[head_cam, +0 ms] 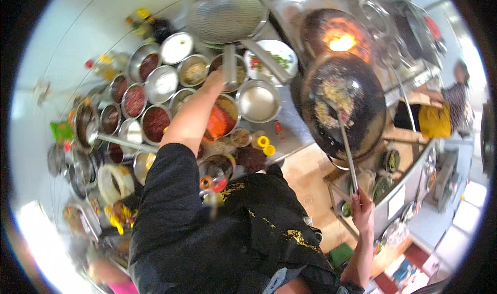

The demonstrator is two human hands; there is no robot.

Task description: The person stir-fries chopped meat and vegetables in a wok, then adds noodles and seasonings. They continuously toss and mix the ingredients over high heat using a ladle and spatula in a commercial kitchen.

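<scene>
My right hand (362, 208) grips the long handle of a metal ladle (346, 150). The ladle's head rests in chopped, pale yellow food (336, 90) inside a dark wok (367, 115). My left hand (218, 78) reaches to a steel bowl (240, 74) of seasoning; its fingers are hidden by the bowl and a strainer handle, so its grip does not show. Close to that hand are a bowl of yellowish grains (194, 72), a bowl with bright red-orange contents (219, 121) and a bowl of white contents (258, 100).
Flames (341, 41) burn behind the wok. A large round strainer (227, 16) lies above a plate (292, 57) of chopped green and red pieces. Several steel bowls, including one of dark red paste (156, 123), fill the left. Another ladle (126, 142) lies there. A person (452, 103) is at the far right.
</scene>
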